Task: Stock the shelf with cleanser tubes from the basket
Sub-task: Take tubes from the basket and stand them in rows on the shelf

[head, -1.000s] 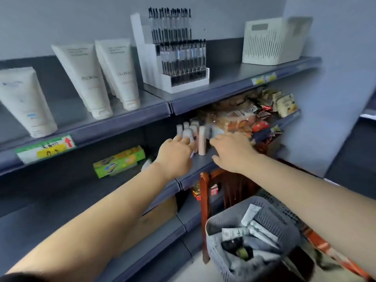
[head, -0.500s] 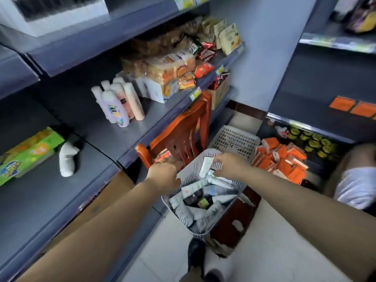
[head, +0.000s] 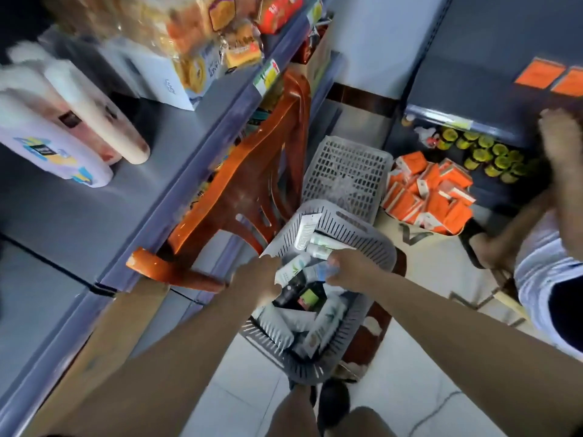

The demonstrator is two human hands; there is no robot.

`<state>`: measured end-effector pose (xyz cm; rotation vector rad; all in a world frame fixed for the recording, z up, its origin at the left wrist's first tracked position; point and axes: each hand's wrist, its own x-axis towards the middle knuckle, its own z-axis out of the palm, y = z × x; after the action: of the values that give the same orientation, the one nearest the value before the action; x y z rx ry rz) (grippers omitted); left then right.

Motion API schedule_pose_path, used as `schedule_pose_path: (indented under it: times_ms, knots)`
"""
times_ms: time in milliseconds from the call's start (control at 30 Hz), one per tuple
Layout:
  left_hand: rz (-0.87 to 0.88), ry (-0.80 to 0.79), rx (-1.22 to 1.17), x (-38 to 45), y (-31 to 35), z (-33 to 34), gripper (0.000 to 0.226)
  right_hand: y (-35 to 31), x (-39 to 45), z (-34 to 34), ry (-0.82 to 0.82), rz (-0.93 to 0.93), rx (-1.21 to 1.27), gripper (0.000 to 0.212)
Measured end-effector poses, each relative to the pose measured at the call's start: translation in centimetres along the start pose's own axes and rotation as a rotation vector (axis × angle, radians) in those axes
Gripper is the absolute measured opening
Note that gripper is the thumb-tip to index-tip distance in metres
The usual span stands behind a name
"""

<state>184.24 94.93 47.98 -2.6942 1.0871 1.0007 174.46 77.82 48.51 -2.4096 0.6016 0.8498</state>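
Both hands reach into the grey basket (head: 344, 351) of tubes. The left hand (head: 257, 283) grips a white tube (head: 291, 269); the right hand (head: 348, 269) pinches another tube (head: 318, 271). They look light, soft and slick: best held mid-body. The shelf (head: 94, 216) is beyond.

the long grey metal shelf (head: 176, 171) runs along the left side. on it stand white and pink plastic bottles (head: 72, 130), close together. behind them sits a white cardboard box (head: 167, 80), and next to it lie orange and yellow snack packs (head: 239, 33). the pale tiled floor (head: 410, 367) carries an orange plastic chair (head: 246, 190), an upside-down grey plastic basket (head: 347, 171) and a heap of small orange boxes (head: 432, 193).
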Motion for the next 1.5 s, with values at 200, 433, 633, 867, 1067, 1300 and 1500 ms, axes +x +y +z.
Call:
schedule_pose_path:
  times_ms: [200, 433, 633, 867, 1067, 1300, 1500]
  knots:
    - [-0.027, -0.147, -0.027, 6.4, -1.6, 5.2, 0.055, 2.9, 6.0, 3.1, -0.104, 0.209, 0.051, 0.051]
    - [-0.145, -0.187, -0.070, 11.2, -2.0, 11.2, 0.052, 6.1, 12.2, 7.4, -0.081, 0.347, 0.176, 0.033]
    - [-0.161, -0.134, 0.008, 13.8, -2.1, 15.0, 0.057, 7.2, 16.7, 10.0, 0.045, 0.392, 0.191, 0.046]
    - [-0.280, -0.039, -0.376, 15.1, -3.1, 17.3, 0.058, 9.8, 19.6, 11.5, 0.063, 0.559, 0.122, 0.068]
    - [-0.328, 0.088, -0.637, 14.2, -3.7, 17.4, 0.044, 11.3, 19.7, 11.6, 0.139, 0.522, -0.026, 0.034]
    - [-0.309, 0.265, -0.854, 12.7, -2.4, 15.2, 0.027, 11.9, 17.3, 9.5, 0.204, 0.454, 0.200, 0.028]
    - [-0.272, 0.384, -0.962, 11.3, -0.9, 10.7, 0.023, 9.0, 13.1, 5.2, 0.366, 0.260, 0.149, 0.017]
